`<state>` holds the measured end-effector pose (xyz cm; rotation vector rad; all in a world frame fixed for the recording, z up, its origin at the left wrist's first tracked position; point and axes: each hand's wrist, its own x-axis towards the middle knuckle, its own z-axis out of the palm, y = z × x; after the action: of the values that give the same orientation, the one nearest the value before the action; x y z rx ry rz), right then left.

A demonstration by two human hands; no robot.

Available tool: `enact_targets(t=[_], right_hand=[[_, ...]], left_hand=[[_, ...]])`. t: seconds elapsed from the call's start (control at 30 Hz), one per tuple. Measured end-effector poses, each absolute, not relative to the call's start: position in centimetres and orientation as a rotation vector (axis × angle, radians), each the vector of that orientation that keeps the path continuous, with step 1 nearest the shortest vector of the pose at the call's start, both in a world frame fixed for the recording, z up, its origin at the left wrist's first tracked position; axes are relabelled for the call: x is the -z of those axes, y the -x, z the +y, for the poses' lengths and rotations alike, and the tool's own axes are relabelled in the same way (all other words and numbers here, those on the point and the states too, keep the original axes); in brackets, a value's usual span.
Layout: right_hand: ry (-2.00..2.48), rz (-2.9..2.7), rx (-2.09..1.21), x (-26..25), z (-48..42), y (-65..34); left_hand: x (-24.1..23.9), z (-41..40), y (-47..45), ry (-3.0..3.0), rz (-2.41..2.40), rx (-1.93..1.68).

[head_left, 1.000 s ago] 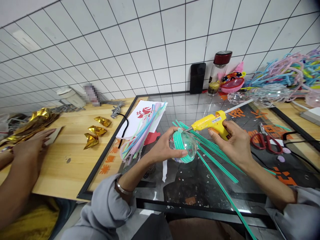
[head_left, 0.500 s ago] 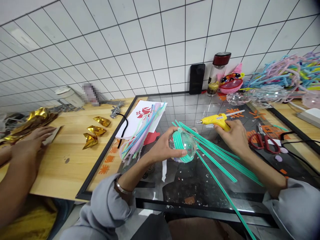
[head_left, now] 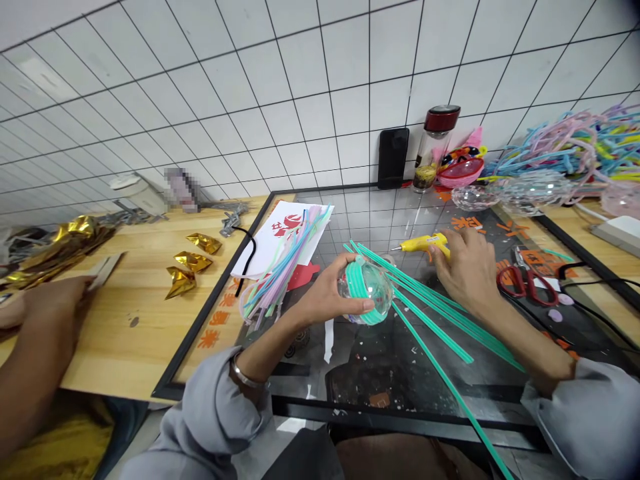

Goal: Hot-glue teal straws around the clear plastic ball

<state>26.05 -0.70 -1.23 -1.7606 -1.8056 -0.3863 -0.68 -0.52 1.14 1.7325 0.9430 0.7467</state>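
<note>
- A craft workshop: white-tiled wall [head_left: 300, 87] behind a shared wooden table [head_left: 145, 313].
- Yellow glue gun [head_left: 425, 244], red scissors [head_left: 520, 283], heaped coloured tubing [head_left: 575, 147], gold foil folds [head_left: 193, 261].

And here's the clear plastic ball wound with a mint-green strip [head_left: 365, 291], held just above the dark glass tabletop [head_left: 380, 373]. The left hand [head_left: 327, 297] cups it from the side, thumb across the front and the green band running over the top. Just beside it to the right, the long mint-green plastic strips [head_left: 435, 320] fan out flat on the glass, one reaching to the near edge. Beyond them the yellow hot-glue gun [head_left: 425, 245] lies on its side, nozzle pointing left. The right hand [head_left: 467, 270] covers its handle, grip hidden.
</note>
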Motion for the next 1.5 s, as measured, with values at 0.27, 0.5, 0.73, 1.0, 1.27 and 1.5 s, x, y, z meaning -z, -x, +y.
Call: enact_targets(t=[0.27,0.5,0.73,1.0,1.27,1.5], right_hand=[[0.878,-2.13,0.132,-7.6,-4.9,-18.4],[0.753,-2.121,0.075,-6.3,-4.1,-18.3],[0.745,-1.936,-0.135,-3.2,-5.8,-20.2],[0.746,-1.856,-0.259,-1.7,-6.4,-20.2],[0.748,-1.905,-0.284,-0.4,-6.3,-20.3],[0.726,-1.925,-0.255,-0.4,-6.3,-20.2]], left_hand=[[-0.9,-0.6,0.8,-1.792,0.937,-0.752],[-0.9,-0.5,0.6,-1.832,0.874,-0.792],[-1.4,-0.5,0.6,-1.774,0.901,-0.747],[-1.2,-0.4,0.8,-1.774,0.91,-0.724],[-1.3,-0.4,0.9,-1.771,0.859,-0.754],[-1.3,-0.3,1.0,-1.795,0.848,-0.754]])
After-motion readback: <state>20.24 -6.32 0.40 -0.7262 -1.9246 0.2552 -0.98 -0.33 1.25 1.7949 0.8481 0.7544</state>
